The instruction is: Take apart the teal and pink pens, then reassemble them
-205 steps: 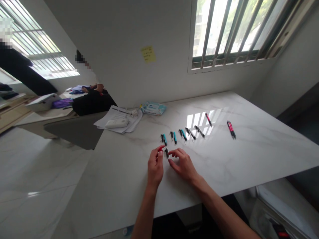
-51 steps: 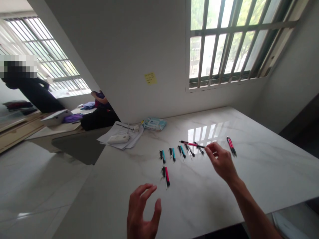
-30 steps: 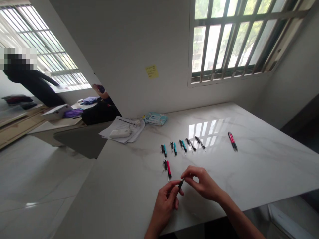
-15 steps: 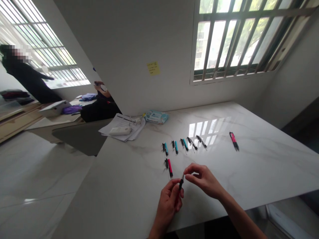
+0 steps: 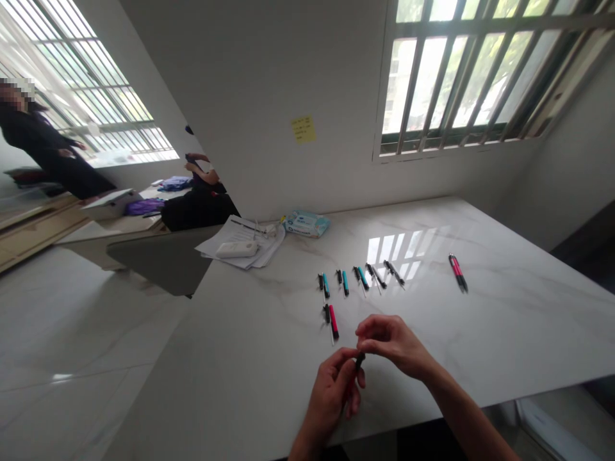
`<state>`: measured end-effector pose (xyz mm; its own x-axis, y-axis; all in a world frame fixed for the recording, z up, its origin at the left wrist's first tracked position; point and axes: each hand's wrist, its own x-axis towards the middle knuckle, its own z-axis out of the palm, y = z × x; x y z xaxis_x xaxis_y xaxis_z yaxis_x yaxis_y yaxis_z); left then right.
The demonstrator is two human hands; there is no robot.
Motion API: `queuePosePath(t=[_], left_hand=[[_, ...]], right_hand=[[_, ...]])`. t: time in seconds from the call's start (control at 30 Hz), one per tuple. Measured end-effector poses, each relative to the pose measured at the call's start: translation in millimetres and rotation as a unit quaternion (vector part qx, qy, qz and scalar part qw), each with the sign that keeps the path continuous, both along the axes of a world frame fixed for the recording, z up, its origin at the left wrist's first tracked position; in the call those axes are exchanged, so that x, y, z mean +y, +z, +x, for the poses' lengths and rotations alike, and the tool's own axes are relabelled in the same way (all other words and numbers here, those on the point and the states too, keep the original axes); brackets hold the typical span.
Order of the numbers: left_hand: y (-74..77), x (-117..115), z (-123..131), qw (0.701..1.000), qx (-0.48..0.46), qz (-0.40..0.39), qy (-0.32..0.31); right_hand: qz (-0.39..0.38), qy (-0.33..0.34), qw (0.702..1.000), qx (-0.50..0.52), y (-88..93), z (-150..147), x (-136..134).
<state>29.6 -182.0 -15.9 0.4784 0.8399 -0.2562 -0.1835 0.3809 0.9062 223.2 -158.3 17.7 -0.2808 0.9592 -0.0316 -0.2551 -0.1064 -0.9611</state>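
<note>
Both of my hands work on one pen near the front edge of the white marble table. My left hand is wrapped round its barrel; only the black end shows above the fingers. My right hand pinches that black end from above. Just beyond them lie a pink barrel and black part side by side. Farther back runs a row of several taken-apart pens, teal and black. Two whole pink pens lie at the right.
A stack of papers with a white remote and a pack of wipes sit at the table's far left by the wall. A yellow note sticks to the wall. Other people stand and sit at the far left, away from the table.
My right hand fetched a pink pen from the far row and brought it to my left hand. Both hands now grip it closer to me, the right pinching its black end.
</note>
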Motion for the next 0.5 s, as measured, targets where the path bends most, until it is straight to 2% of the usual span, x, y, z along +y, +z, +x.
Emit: queuePosePath(t=[0.17,0.27,0.37,0.43,0.5], left_hand=[[-1.3,3,-2,0.998,-0.047,-0.042,-0.009],[-1.1,3,-1,0.997,-0.048,-0.053,0.015],[-1.4,3,1,0.996,-0.050,-0.049,0.046],[-1.6,3,3,0.996,-0.053,-0.034,0.055],[-1.4,4,3,0.997,-0.051,-0.012,0.056]], right_hand=[[0.043,0.034,0.998,0.018,0.2,3,1],[0.056,-0.034,0.998,-0.002,-1.4,6,10],[0.100,-0.124,0.983,-0.094,-3.5,5,29],[0.147,-0.148,0.959,-0.190,-6.2,0,47],[0.199,-0.144,0.923,-0.295,-11.0,-7,65]])
